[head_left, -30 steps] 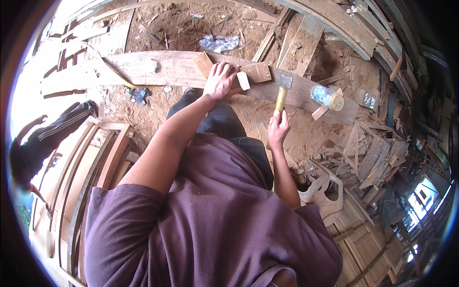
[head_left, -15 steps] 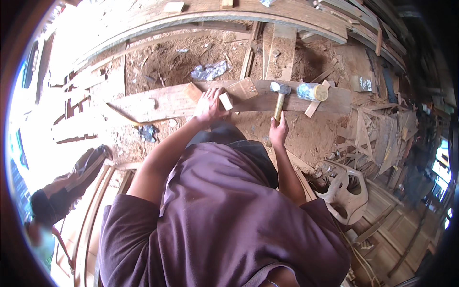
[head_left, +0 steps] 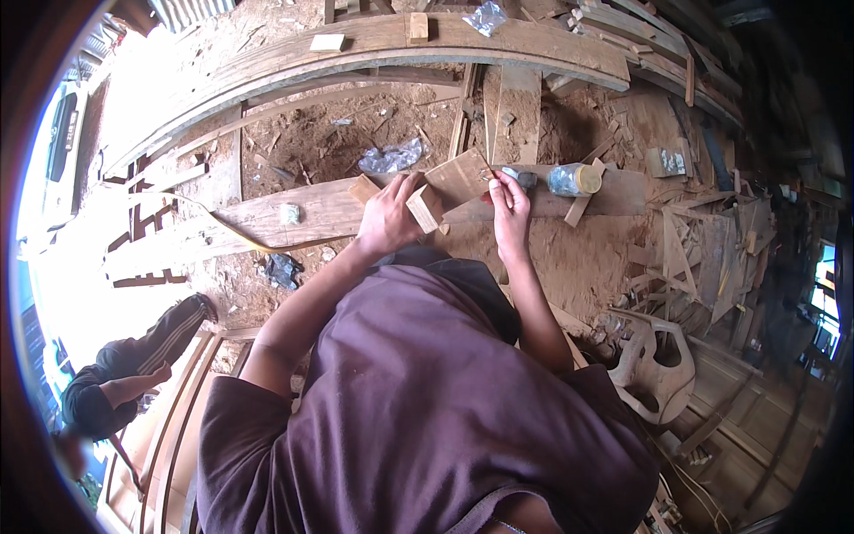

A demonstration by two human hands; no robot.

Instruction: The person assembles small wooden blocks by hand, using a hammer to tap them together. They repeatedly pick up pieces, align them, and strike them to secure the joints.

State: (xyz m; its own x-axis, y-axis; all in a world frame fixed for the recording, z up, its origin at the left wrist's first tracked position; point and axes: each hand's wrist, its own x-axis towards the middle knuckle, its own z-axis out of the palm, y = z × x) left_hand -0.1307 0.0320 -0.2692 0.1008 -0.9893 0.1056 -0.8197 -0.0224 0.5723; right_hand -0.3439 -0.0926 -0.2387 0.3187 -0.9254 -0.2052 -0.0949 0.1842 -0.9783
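Observation:
My left hand (head_left: 390,215) is closed around a short wooden block (head_left: 425,210), its pale cut end facing me. A flat piece of wood (head_left: 458,178) slants up to the right from it; whether the two are joined I cannot tell. My right hand (head_left: 510,212) pinches a small thin thing at that flat piece's right end, too small to make out. Just beyond my right fingers, the hammer (head_left: 527,180) rests on the long plank (head_left: 329,200), its handle mostly hidden. Another wood offcut (head_left: 363,189) pokes out beside my left hand.
A clear jar with a yellow lid (head_left: 587,179) lies on the plank at right, by a small wood strip (head_left: 576,210). A second long plank (head_left: 534,44) runs behind. A plastic chair (head_left: 654,369) stands at lower right. Another person (head_left: 133,365) is at far left.
My right hand has let go of the hammer, now on the plank, and moved up to the flat wood piece. My left hand has tilted the block up. The person at left has shifted.

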